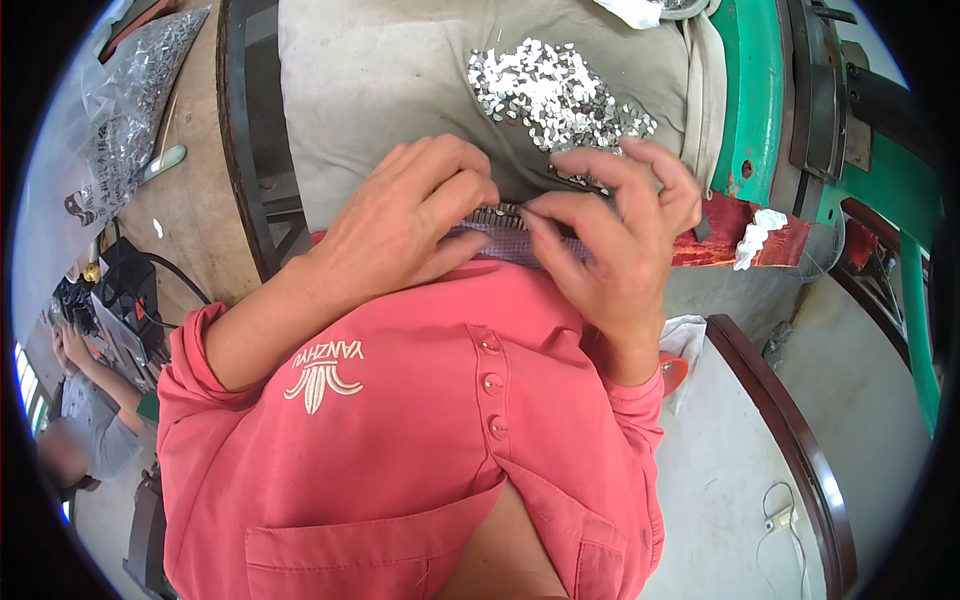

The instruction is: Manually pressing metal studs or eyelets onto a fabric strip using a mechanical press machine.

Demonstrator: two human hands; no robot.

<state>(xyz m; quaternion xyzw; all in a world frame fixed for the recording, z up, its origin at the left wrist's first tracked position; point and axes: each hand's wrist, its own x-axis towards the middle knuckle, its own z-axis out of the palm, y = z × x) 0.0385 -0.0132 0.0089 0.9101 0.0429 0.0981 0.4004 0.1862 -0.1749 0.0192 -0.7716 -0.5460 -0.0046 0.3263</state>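
The ridged strip [493, 217] lies between the hands. At its nine o'clock the left hand [405, 205] curls in, seemingly steadying it, grip hidden; at three, the right hand's [625, 235] fingers narrow, contents unclear. Small metallic pieces [545, 90] sit heaped at one, probably for reach.

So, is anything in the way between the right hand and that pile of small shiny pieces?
Nothing visible. The pile of small shiny pieces lies on the grey cloth just beyond the right hand, whose raised fingers hide part of its near edge. The dark ridged strip lies nearer, by the fingertips.
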